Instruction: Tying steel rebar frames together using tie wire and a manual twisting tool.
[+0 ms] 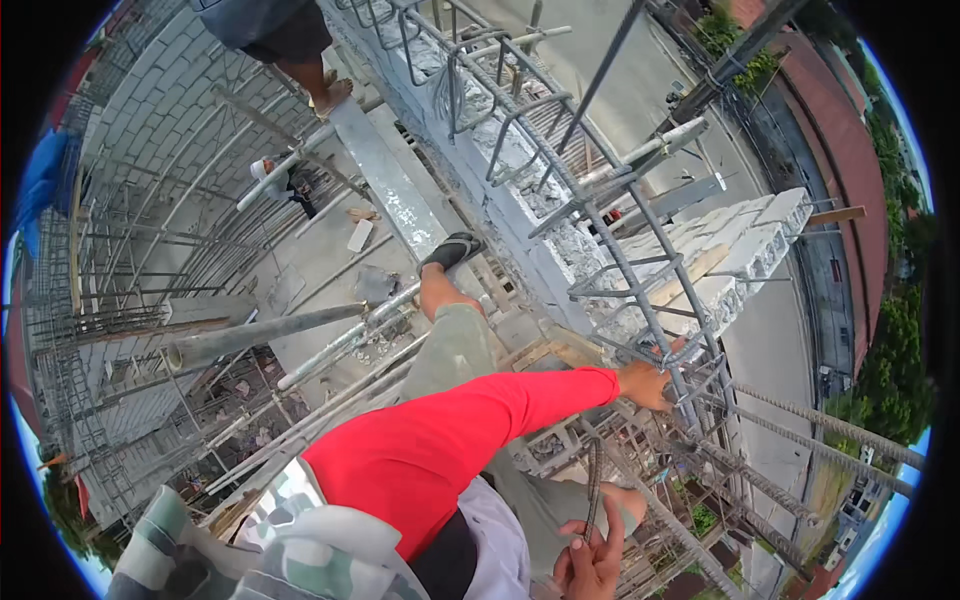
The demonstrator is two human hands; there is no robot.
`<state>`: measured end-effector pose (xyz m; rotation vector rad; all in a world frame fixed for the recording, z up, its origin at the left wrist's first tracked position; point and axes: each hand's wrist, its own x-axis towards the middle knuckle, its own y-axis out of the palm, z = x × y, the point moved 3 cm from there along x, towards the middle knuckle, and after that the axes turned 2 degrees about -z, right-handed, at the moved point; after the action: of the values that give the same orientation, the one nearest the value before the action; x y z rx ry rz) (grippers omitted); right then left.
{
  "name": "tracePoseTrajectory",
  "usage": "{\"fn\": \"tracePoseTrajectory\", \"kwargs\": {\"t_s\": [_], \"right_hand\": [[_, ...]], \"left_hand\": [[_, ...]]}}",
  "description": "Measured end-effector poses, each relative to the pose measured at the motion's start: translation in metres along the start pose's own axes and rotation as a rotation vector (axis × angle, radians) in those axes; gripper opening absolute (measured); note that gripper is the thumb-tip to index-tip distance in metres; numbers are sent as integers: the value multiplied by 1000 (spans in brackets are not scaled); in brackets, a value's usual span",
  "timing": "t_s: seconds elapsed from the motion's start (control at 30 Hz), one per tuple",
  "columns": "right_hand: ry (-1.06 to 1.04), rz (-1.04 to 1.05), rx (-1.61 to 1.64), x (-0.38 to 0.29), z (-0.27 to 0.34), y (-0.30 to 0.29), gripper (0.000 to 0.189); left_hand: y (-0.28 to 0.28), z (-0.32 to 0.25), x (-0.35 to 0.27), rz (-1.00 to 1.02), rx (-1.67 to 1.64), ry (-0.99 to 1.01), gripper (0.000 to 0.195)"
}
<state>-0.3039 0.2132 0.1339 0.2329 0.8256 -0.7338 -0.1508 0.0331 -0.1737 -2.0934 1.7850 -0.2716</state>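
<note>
My left hand [645,384], at the end of a red sleeve, grips the near end of a rebar cage [631,279] with square stirrups, its fingers around a bar where several bars cross. At the lower right, my right hand [592,559] holds a thin, dark, ribbed or twisted metal piece [594,480] between its fingers, pointing up; whether it is a short bar or wire I cannot tell. The cage runs above a rough-topped concrete block wall [517,161]. My sandalled foot [450,251] rests at the near end of a grey plank [386,180].
A barefoot person [326,94] stands at the plank's far end. Another person in a white helmet [277,180] is lower among the scaffold poles [352,334]. Long ribbed bars [825,427] stick out at the right. Beyond the wall lies a road [645,82] far below.
</note>
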Motion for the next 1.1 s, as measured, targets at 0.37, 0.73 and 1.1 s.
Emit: {"fn": "tracePoseTrajectory", "kwargs": {"t_s": [0.37,0.73,1.1], "right_hand": [[-260,-524,-35,53,-13,-24,29],[-902,-780,-559,125,71,-1,48],[-866,-851,-715,112,84,-1,47]], "left_hand": [[-19,-30,11,855,-235,-210,117],[52,-17,34,507,-240,242,97],[19,-12,31,171,-330,394,105]]}}
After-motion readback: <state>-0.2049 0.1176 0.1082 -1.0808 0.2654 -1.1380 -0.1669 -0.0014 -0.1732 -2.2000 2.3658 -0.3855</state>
